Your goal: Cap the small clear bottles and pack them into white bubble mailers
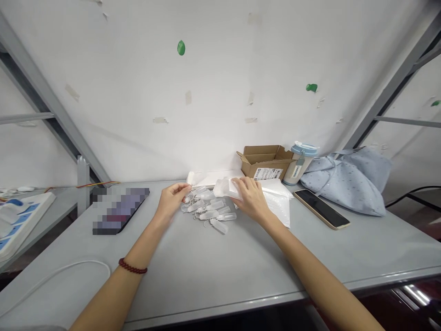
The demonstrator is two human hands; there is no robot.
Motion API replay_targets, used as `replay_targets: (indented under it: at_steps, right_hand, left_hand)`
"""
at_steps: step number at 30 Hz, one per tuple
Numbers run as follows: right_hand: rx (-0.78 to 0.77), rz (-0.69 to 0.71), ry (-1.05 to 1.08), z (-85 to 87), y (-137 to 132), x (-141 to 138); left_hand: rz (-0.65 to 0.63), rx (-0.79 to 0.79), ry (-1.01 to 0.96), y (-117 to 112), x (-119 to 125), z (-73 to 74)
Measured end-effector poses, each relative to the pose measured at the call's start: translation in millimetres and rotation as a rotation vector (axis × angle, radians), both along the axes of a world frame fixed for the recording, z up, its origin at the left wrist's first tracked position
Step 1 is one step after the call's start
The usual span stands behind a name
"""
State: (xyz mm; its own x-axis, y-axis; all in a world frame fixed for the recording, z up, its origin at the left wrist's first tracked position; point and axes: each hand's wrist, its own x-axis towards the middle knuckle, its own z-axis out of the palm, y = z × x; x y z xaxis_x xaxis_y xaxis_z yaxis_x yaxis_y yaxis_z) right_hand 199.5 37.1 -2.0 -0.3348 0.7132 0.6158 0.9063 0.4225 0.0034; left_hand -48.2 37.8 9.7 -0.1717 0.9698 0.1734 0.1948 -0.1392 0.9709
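Note:
On the grey table lies a pile of small translucent plastic bottles [209,214], several with thin loops or rings at one end. My left hand [172,198] is at the pile's left back edge, thumb and fingertips pinched together; what they hold is too small to make out. Over the right side of the pile, my right hand [252,197] is closed round a whitish translucent plastic piece [223,187], whose exact kind I cannot tell. White plastic mailer bags [279,207] lie partly under my right hand. A flat white box or packet [213,177] lies behind the pile.
An open cardboard box [265,161], a lidded cup [300,168] and a pale blue cloth bag [347,181] stand along the back right. A phone [322,209] lies before them. At left are a blurred-out device [120,211], a power strip [25,220] and a white cable [69,266].

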Motion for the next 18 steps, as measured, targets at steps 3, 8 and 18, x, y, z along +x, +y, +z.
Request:
replay_targets:
  at_steps: [3,8,18]
  right_hand:
    - [-0.012,0.002,-0.017,-0.6,-1,-2]
    - [-0.005,0.026,-0.039,-2.2,-2,-4]
    - [0.067,0.12,-0.097,-0.2,-17,-19]
  left_hand:
    - [-0.089,0.014,0.034,-7,6,6.0]
    - [-0.14,0.063,0.21,-11,10,8.1]
    - [-0.142,0.085,0.251,-22,25,8.7]
